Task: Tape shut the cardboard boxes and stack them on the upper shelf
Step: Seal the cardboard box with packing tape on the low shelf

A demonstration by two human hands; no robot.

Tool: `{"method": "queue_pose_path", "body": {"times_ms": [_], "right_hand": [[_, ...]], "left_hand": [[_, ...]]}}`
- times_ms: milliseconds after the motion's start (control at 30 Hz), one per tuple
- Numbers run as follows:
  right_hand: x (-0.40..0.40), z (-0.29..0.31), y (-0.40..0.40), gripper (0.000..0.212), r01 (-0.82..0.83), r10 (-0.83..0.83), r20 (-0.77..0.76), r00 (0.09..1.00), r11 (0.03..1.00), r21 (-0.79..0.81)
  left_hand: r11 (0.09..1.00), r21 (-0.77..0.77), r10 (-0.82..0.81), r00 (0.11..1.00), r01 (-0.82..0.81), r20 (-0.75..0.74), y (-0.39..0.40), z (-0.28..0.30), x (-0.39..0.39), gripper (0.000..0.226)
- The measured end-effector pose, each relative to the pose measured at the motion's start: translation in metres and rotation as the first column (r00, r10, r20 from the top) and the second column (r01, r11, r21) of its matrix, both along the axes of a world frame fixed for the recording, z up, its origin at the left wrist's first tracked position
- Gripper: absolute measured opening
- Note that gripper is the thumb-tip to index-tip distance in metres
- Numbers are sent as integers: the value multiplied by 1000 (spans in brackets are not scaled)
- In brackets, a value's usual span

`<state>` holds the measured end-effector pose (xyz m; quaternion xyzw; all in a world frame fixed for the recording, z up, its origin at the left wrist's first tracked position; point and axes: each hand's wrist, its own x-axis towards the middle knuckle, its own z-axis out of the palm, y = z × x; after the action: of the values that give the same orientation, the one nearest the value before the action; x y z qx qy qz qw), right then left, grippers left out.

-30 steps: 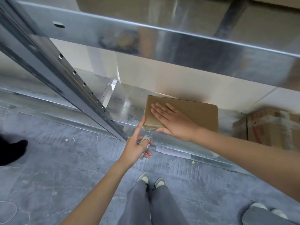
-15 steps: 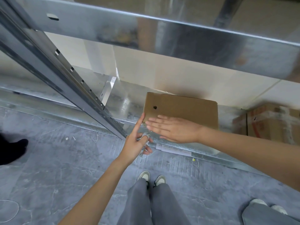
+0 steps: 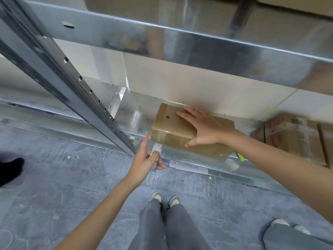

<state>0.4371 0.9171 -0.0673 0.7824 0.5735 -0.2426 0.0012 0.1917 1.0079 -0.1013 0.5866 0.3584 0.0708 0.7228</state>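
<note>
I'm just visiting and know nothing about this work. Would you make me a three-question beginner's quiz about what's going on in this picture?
1. True or false: the right hand rests on the cardboard box.
2. The left hand holds: A) a small tape cutter, B) a hammer, C) nothing.
3. Fill in: the box sits on a ____ shelf.

Key: 1 true; 2 A; 3 metal.

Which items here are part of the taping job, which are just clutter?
In the job:
- cardboard box, right hand on top
- tape strip, gripped by left hand

Lying about:
- taped box on the right
- green pen
- paper label
</note>
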Motion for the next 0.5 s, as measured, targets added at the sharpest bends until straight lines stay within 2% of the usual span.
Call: {"method": "queue_pose_path", "body": {"times_ms": [133, 267, 367, 500], "right_hand": [[13, 11, 4, 112, 101, -113, -256, 960, 993, -57], [16, 10, 5, 112, 168, -183, -370, 911, 983, -71], [20, 8, 5, 107, 276, -267, -503, 822, 959, -57], [27, 8, 6, 104, 255, -259, -541, 800, 963, -83]], "left_hand": [[997, 24, 75, 997, -74, -33, 6, 13, -5, 54], [995, 103, 22, 990, -7, -142, 15, 28, 3, 46], [980, 185, -25, 975, 68, -223, 13, 31, 5, 38], [981, 195, 40, 971, 8, -237, 5, 25, 7, 38]]}}
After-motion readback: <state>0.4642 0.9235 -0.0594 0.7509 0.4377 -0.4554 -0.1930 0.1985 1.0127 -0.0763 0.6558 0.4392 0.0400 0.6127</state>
